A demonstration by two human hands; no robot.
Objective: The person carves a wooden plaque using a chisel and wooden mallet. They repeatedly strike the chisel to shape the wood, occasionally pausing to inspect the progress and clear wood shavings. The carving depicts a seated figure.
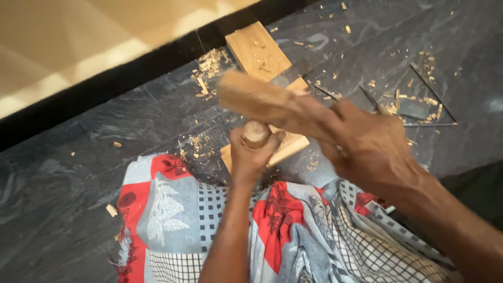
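The person sits on the dark stone floor (78, 173), with a patterned cloth (178, 209) in red, grey and white over the legs, and works on a wooden plank (258, 50) that lies flat on the floor just in front of the knees. The left hand (250, 154) is closed around the round wooden handle of a chisel (256, 132); this grip is firm and stands upright, so that the top of the handle looks up to take a blow. The blade is hidden under the hand, so I cannot tell exactly where it touches the plank. The right hand (367, 147) is clenched around a wooden mallet (262, 99), a thick block of pale wood, which is blurred and is held just above the chisel handle, a little to its far side. I judge that the blur comes from a swing. The plank lies close to the body, probably so that both arms can reach it without stretching and the knees can keep it steady. Many small wood chips (207, 71) lie around the plank, most of them at its left side and beyond it. To the right, well apart from the hands, some thin metal tools (419, 107) rest on the floor among more chips, within easy reach of the right arm.
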